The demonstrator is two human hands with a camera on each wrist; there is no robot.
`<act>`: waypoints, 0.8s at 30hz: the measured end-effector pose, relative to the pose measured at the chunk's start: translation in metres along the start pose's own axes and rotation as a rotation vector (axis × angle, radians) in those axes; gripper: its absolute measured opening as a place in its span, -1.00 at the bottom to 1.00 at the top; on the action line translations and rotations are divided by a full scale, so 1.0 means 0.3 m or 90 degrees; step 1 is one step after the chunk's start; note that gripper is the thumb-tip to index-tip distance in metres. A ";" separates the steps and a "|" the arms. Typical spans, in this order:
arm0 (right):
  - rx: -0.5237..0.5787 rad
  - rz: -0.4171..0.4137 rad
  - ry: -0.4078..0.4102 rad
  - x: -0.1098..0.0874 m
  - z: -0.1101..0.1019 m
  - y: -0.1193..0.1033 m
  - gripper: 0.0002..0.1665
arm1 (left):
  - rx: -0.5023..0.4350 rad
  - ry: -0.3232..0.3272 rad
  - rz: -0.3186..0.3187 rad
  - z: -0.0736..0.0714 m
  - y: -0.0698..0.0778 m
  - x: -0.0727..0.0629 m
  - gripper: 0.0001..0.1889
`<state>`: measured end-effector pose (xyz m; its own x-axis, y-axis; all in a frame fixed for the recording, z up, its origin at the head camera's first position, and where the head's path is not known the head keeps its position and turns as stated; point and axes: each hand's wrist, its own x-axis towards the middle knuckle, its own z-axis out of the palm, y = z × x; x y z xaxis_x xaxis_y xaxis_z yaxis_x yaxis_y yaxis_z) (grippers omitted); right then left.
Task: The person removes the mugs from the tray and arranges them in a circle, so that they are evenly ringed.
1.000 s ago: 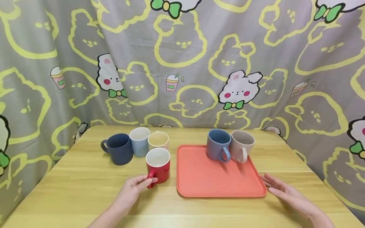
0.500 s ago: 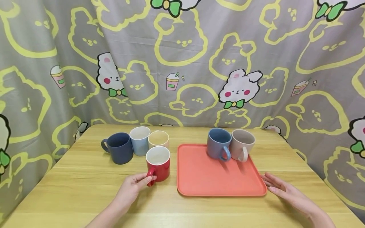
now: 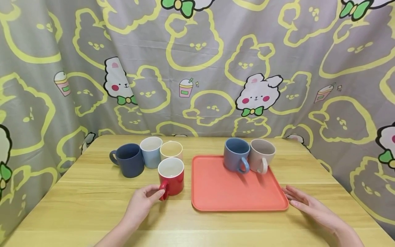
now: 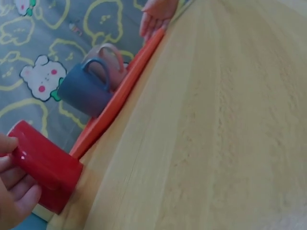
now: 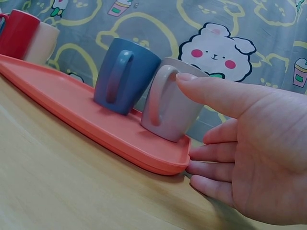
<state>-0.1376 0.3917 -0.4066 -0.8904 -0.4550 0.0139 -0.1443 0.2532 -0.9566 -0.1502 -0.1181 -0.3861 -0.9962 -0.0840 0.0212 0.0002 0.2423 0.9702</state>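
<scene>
A glossy red mug (image 3: 171,176) with a white inside stands upright on the table, left of the orange-red tray (image 3: 228,200). My left hand (image 3: 143,202) pinches its handle, thumb on the near side; in the left wrist view, fingers lie close against the red mug (image 4: 43,163). At the tray's right edge, my right hand (image 3: 308,207) rests with extended fingers, fingertips right at the rim, as the right wrist view also shows. A blue mug (image 3: 236,156) and a grey-beige mug (image 3: 262,156) stand side by side at the tray's far right, handles towards me.
Behind the red mug, a cream-yellow mug (image 3: 171,151), a light blue mug (image 3: 151,152) and a dark navy mug (image 3: 129,160) stand close together. The wooden table (image 3: 102,195) ends at a grey patterned curtain (image 3: 197,79).
Fingers of my left hand have drawn back slightly at the red mug's handle, with less of them showing through it. The mugs, tray and right hand stay in place.
</scene>
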 end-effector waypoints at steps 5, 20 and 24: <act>0.015 0.002 -0.023 0.002 -0.003 -0.004 -0.34 | 0.070 0.075 0.065 -0.008 0.045 -0.011 -0.78; -0.011 0.010 0.005 0.001 0.000 -0.006 -0.34 | -0.007 -0.070 0.228 0.196 0.236 -0.008 -0.82; -0.010 0.005 0.002 -0.001 0.001 -0.006 -0.34 | -0.013 -0.139 0.236 0.267 0.260 0.015 -0.76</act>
<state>-0.1370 0.3911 -0.4050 -0.8927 -0.4505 0.0074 -0.1444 0.2705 -0.9518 -0.1617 -0.0222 -0.3295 -0.9234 0.2126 0.3194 0.3609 0.1984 0.9113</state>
